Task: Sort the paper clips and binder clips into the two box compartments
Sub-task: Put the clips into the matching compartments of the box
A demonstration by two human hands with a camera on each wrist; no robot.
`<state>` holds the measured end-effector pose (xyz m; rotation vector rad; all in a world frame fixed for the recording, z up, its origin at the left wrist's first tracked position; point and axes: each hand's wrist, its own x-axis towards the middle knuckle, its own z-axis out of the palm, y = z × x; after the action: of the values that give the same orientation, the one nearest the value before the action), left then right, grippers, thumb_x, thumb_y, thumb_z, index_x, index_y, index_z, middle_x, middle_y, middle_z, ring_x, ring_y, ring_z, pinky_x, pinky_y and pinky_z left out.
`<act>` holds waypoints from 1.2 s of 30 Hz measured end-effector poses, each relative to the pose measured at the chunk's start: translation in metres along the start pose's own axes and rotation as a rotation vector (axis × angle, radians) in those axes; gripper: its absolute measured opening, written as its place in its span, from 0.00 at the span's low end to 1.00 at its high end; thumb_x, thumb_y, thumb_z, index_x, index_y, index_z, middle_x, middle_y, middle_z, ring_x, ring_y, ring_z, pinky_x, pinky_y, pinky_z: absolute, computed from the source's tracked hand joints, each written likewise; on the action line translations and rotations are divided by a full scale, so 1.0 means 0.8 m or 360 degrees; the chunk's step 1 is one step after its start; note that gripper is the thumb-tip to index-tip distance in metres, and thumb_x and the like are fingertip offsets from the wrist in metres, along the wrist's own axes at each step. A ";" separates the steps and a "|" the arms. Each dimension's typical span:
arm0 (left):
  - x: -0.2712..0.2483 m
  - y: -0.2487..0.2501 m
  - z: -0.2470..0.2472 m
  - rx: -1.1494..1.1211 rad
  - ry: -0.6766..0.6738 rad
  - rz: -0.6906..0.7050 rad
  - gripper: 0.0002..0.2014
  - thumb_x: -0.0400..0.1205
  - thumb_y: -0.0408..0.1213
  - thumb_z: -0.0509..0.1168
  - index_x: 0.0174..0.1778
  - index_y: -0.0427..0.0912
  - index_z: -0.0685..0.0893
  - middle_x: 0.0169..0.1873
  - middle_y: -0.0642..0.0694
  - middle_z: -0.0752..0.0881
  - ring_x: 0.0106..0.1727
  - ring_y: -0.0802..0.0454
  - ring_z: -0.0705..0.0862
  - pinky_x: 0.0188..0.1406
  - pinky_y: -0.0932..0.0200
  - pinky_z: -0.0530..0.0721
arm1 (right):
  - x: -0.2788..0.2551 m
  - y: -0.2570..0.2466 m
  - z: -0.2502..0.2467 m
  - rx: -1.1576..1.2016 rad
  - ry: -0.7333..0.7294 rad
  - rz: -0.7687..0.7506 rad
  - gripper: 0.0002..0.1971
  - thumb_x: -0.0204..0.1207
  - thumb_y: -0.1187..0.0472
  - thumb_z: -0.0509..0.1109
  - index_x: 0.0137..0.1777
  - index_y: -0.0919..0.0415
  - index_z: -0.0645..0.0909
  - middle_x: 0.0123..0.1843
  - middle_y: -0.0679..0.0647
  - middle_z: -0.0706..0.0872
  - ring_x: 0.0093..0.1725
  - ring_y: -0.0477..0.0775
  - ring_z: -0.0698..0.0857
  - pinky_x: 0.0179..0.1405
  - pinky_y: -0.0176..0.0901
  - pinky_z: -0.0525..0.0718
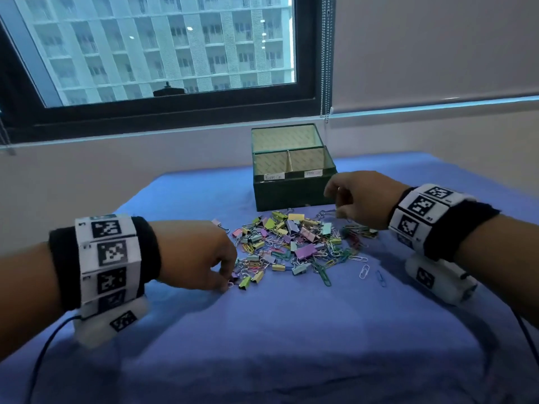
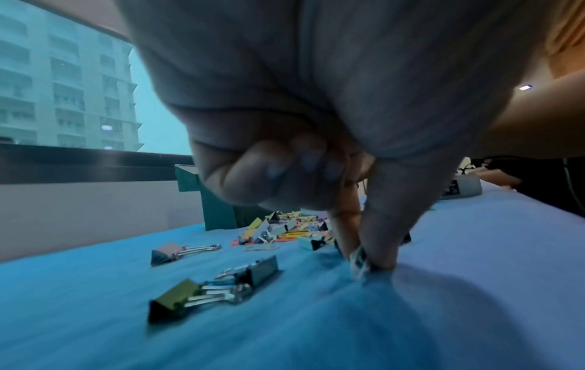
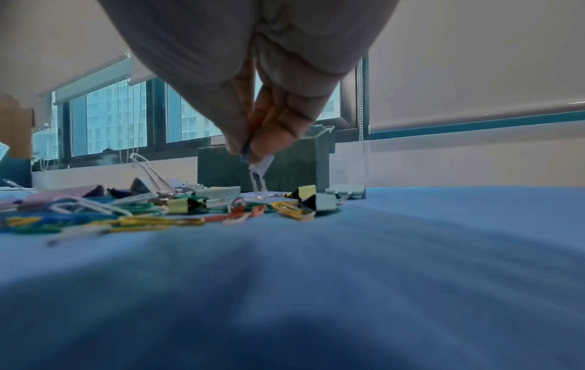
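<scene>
Wrist views alone show the left hand (image 2: pixel 364 225) and right hand (image 3: pixel 253 125) each pinching a clip (image 2: pixel 359 260).

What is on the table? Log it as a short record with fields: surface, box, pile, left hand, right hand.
surface: blue cloth
box: green box with lid open, behind the pile; two labelled compartments, both look empty
pile: mixed paper clips and binder clips loose on the cloth, unsorted
left hand: left hand at the pile's near left edge, pinches a small clip against the cloth
right hand: right hand above the pile's far right, pinches a binder clip lifted off the cloth
</scene>
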<state>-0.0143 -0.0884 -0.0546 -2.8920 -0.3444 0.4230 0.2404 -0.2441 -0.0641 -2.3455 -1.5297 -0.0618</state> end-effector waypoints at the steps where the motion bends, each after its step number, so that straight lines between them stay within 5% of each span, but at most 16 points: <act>1: 0.002 -0.004 -0.003 -0.0062 -0.0011 0.0001 0.06 0.77 0.52 0.67 0.43 0.56 0.84 0.30 0.56 0.80 0.31 0.62 0.77 0.34 0.69 0.76 | 0.000 0.001 0.000 0.0022 0.0011 0.0007 0.14 0.75 0.67 0.72 0.58 0.50 0.80 0.47 0.45 0.86 0.46 0.49 0.84 0.46 0.41 0.79; 4: 0.011 -0.025 -0.017 -0.0560 -0.0012 -0.0055 0.05 0.79 0.46 0.68 0.38 0.53 0.83 0.25 0.58 0.80 0.26 0.62 0.74 0.32 0.68 0.74 | -0.003 -0.001 0.000 0.0031 0.0009 -0.0014 0.15 0.75 0.71 0.67 0.55 0.50 0.81 0.47 0.45 0.88 0.47 0.50 0.85 0.46 0.41 0.81; 8: 0.027 -0.049 -0.024 -0.1840 0.0038 -0.0242 0.11 0.85 0.36 0.64 0.35 0.44 0.81 0.29 0.47 0.72 0.26 0.54 0.66 0.20 0.65 0.64 | -0.011 -0.008 -0.002 0.0075 -0.0183 -0.0067 0.18 0.72 0.75 0.64 0.50 0.51 0.84 0.44 0.44 0.90 0.44 0.48 0.87 0.43 0.41 0.83; 11: 0.038 -0.053 -0.024 -0.2221 0.0045 -0.0307 0.11 0.87 0.36 0.60 0.37 0.43 0.78 0.29 0.46 0.71 0.26 0.53 0.64 0.17 0.65 0.60 | -0.017 -0.016 -0.002 0.0070 -0.0260 -0.0145 0.13 0.67 0.71 0.66 0.38 0.51 0.83 0.35 0.45 0.88 0.35 0.46 0.85 0.40 0.42 0.85; 14: 0.053 -0.051 -0.033 -0.2223 0.0081 -0.0352 0.10 0.87 0.36 0.59 0.39 0.42 0.77 0.29 0.47 0.72 0.25 0.54 0.62 0.16 0.67 0.61 | -0.022 -0.020 0.002 0.0076 -0.0458 -0.0142 0.03 0.65 0.61 0.75 0.38 0.53 0.85 0.32 0.46 0.88 0.29 0.46 0.83 0.33 0.40 0.85; 17: 0.075 -0.047 -0.050 -0.1984 0.0119 -0.0354 0.09 0.86 0.38 0.63 0.40 0.41 0.79 0.29 0.48 0.73 0.25 0.55 0.63 0.18 0.66 0.61 | -0.021 -0.020 0.005 0.0048 -0.0603 -0.0147 0.13 0.60 0.51 0.84 0.41 0.50 0.85 0.34 0.43 0.87 0.33 0.44 0.84 0.37 0.42 0.87; 24: 0.166 -0.034 -0.110 -0.1755 0.0388 -0.0374 0.10 0.80 0.40 0.72 0.35 0.41 0.82 0.28 0.44 0.77 0.24 0.53 0.68 0.21 0.63 0.65 | -0.016 -0.015 0.008 0.0062 -0.0444 -0.0294 0.05 0.67 0.61 0.76 0.39 0.50 0.85 0.38 0.45 0.90 0.39 0.46 0.87 0.47 0.45 0.89; 31: 0.245 0.005 -0.147 -0.1372 0.0611 -0.0540 0.08 0.80 0.39 0.69 0.46 0.37 0.85 0.32 0.41 0.79 0.28 0.45 0.75 0.30 0.57 0.74 | -0.013 -0.011 0.001 0.0218 -0.0324 -0.0291 0.05 0.70 0.56 0.79 0.44 0.49 0.88 0.38 0.42 0.88 0.37 0.40 0.85 0.44 0.39 0.86; 36: 0.261 0.016 -0.143 -0.1578 0.0537 -0.0471 0.12 0.83 0.30 0.66 0.60 0.31 0.82 0.43 0.37 0.86 0.42 0.41 0.87 0.44 0.50 0.87 | -0.015 -0.010 -0.002 0.0217 -0.0255 -0.0311 0.06 0.71 0.57 0.78 0.47 0.50 0.87 0.37 0.42 0.88 0.36 0.40 0.84 0.39 0.33 0.82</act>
<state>0.2175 -0.0657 -0.0041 -3.6207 -1.1757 -0.4207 0.2281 -0.2523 -0.0632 -2.1337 -1.7761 0.1823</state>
